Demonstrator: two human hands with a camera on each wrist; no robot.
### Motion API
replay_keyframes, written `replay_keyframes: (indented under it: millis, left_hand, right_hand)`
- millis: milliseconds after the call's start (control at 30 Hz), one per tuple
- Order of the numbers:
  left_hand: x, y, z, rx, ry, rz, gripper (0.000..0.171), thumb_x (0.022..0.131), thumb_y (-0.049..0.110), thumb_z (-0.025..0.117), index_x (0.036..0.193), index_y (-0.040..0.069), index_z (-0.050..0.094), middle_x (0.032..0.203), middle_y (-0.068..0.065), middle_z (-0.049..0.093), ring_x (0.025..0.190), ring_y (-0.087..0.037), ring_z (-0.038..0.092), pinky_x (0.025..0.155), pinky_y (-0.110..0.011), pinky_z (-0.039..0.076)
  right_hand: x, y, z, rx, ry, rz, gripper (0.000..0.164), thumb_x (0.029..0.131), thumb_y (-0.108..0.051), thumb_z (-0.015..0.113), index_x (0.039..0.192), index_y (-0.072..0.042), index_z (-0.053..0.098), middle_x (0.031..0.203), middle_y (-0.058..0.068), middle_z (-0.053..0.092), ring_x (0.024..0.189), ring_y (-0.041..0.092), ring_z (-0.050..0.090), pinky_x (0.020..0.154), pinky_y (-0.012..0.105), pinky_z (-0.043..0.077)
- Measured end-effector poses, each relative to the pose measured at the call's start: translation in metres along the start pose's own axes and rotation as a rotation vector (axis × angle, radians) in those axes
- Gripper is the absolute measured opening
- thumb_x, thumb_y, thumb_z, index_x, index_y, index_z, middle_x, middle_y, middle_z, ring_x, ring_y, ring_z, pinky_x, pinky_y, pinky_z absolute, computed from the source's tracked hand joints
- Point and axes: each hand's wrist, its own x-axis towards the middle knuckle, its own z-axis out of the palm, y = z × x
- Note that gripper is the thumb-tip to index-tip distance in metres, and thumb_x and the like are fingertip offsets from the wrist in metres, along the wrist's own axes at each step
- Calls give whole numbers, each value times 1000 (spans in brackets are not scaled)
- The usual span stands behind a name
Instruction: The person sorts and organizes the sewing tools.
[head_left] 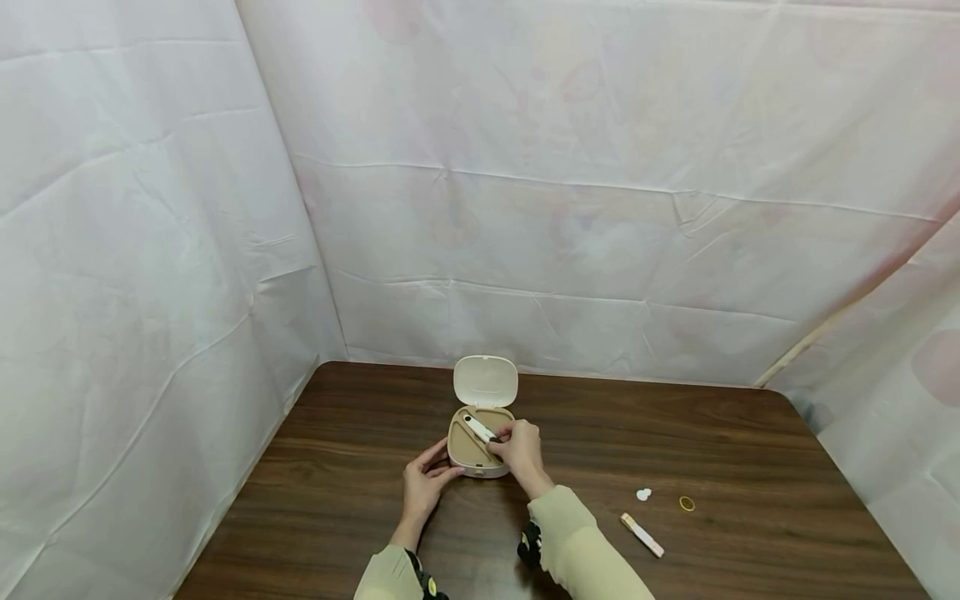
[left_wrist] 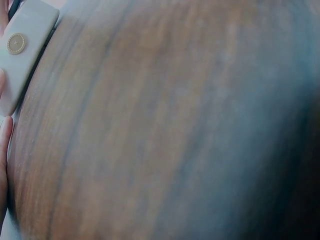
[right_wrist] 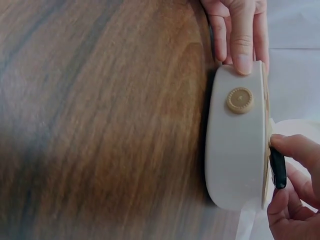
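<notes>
A small cream box (head_left: 480, 472) with a tan inside stands on the table, its lid (head_left: 486, 380) raised at the back. On its front is a round tan button (right_wrist: 240, 100). My left hand (head_left: 424, 486) holds the box at its front left corner, thumb on the front and fingers along the side. Over the box's right half, my right hand (head_left: 522, 450) pinches the black end of a slim white tool (head_left: 477, 427) between thumb and fingers. The tool lies slantwise across the inside; its exact kind is unclear. The left wrist view shows only fingertips beside the box (left_wrist: 30, 37).
To the right on the dark wooden table (head_left: 360, 467) lie a small white piece (head_left: 643, 495), a yellow ring (head_left: 687, 503) and a slim white stick with an orange end (head_left: 642, 535). Pale cloth (head_left: 570, 250) hangs behind the table and at both sides.
</notes>
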Motion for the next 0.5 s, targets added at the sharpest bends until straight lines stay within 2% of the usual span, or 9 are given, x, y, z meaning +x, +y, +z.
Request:
replay_keyframes:
  millis: [500]
  left_hand:
    - [0, -1, -1, 3, -2, -12, 55, 63, -13, 72, 115, -12, 53, 105, -31, 55, 94, -45, 52, 73, -50, 49]
  right_hand:
    - [0, -4, 11, 12, 48, -6, 16, 62, -12, 80, 68, -5, 67, 59, 1, 56, 55, 9, 48, 49, 22, 43]
